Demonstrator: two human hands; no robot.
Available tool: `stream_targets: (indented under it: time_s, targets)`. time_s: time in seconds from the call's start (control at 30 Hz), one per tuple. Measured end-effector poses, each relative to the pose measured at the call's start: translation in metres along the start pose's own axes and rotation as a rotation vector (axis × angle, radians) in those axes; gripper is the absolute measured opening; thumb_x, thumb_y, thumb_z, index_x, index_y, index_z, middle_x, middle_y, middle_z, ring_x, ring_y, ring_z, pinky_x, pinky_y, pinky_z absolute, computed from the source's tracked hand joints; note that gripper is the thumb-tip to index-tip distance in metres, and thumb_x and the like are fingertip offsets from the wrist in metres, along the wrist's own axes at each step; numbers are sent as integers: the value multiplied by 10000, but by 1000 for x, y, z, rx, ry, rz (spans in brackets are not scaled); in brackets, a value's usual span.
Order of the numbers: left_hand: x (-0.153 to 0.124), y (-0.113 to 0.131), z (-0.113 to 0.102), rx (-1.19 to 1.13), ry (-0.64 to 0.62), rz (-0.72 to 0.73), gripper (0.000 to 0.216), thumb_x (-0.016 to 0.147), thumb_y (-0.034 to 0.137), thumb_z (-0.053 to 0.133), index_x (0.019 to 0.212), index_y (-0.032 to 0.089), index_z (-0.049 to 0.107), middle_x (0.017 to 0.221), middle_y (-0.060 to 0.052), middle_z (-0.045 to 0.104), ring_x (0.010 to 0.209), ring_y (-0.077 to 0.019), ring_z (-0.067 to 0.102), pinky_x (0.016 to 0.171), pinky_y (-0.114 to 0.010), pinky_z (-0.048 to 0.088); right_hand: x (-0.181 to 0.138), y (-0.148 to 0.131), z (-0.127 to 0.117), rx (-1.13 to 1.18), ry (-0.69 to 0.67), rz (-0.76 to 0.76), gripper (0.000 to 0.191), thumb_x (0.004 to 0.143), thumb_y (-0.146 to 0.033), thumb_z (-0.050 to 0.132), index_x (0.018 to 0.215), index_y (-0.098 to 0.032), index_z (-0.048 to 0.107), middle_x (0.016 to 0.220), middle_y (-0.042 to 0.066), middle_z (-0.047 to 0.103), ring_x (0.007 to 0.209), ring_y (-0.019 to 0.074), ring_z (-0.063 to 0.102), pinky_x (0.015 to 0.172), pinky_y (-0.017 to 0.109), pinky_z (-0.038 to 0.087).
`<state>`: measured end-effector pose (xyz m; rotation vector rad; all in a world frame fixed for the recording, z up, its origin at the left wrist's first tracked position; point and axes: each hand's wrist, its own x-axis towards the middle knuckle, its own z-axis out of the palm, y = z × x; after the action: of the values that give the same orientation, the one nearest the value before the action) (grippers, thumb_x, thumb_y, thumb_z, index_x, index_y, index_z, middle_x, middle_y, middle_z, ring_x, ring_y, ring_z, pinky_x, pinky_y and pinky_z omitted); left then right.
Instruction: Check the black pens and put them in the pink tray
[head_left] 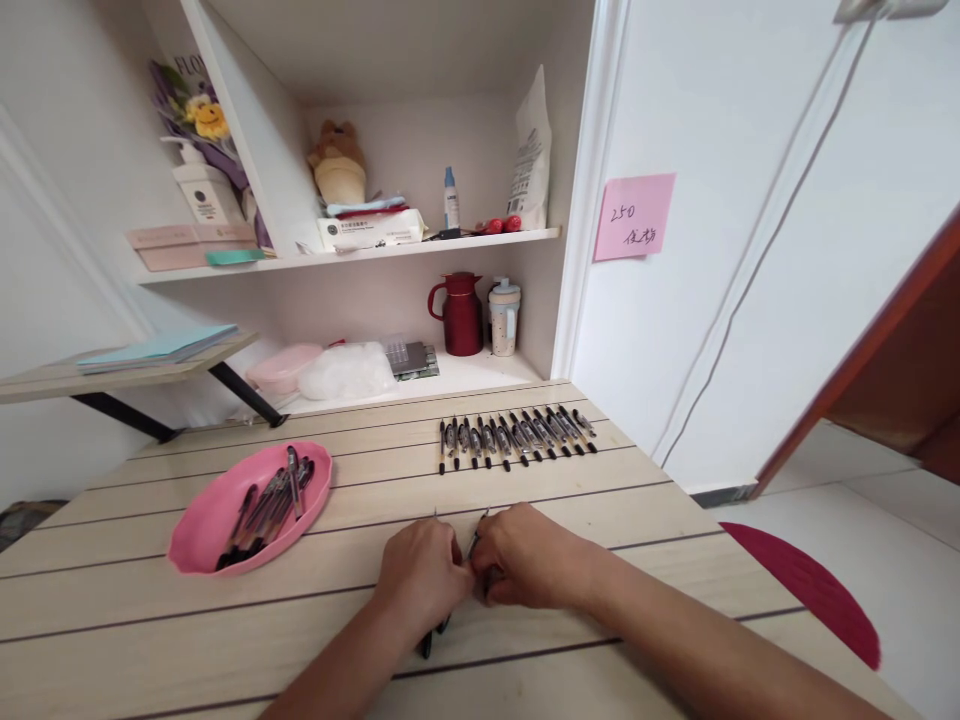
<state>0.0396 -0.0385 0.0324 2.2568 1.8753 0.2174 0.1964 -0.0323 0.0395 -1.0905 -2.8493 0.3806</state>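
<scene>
1. Grip: left hand is curled into a closed fist, with a pen apparently held inside; its dark end is seen below the fist, on the near side. Fingertips of the right hand are drawn together on a slim dark piece, mostly covered; whether it is a second pen cannot be told. Hands nearly touching, over the near middle of the tabletop.

2. Handling, as judged: light, stiff, easily managed between thumb and fingers. Smooth plastic may be slippery and apt to roll if set down loose. Barrel best taken at its middle; the fine point is best kept untouched, being the most easily damaged part. Clear plastic could be cracked if bent.

3. Look: slender, dark-ended; its middle is hidden by the fingers.

4. Farther off, slightly right: a row of pen parts is laid side by side, black ends toward the near side, shorter greyish clear pieces set among longer ones.

5. Left: uncapped or capped cannot be made out for the bunched pens, dark and brownish, heaped in a scalloped pink bowl.
</scene>
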Motion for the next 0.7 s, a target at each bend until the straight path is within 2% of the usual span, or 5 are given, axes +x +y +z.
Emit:
stream_targets:
  time_s: [0.1, 0.2, 0.37, 0.5, 0.7]
  targets:
    - [8, -12, -3, -166, 21, -16, 123, 601, 255, 524, 522, 184, 584, 547, 0, 596, 566, -136, 516, 502, -225, 284, -1, -1, 0, 63, 17, -9, 115, 634, -233, 571, 711, -246, 656, 705, -28, 635, 645, 123, 541, 548, 211, 316]
    - [16, -27, -14, -580, -41, -34, 184, 644, 309, 530, 539, 159, 545, 488, 19, 540, 488, -108, 471, 479, -216, 302, -3, 1, -3, 219, 89, -3, 110, 632, -199, 573, 715, -208, 646, 715, -11, 629, 619, 108, 530, 547, 201, 335]
    - [18, -42, -32, -1306, -238, -106, 176, 653, 301, 589, 640, 147, 505, 680, -33, 633, 566, -112, 557, 523, -220, 389, 0, 24, -5, 843, 219, 152, 88, 657, -204, 574, 732, -159, 587, 576, -29, 561, 499, 76, 486, 461, 180, 336]
    - [19, -46, -27, -1449, -292, -124, 195, 648, 244, 615, 794, 143, 532, 637, -14, 613, 506, -94, 556, 470, -194, 371, 9, 42, 1, 1232, 412, 282, 179, 625, -283, 645, 719, -144, 580, 533, -42, 530, 465, 68, 473, 468, 198, 354]
    - [25, -43, -5, -1463, -182, -236, 275, 630, 203, 605, 889, 132, 546, 569, 33, 551, 489, -85, 548, 470, -188, 396, 13, 52, 7, 1492, 606, 423, 264, 554, -319, 714, 735, -144, 633, 551, -37, 545, 490, 53, 463, 503, 206, 364]
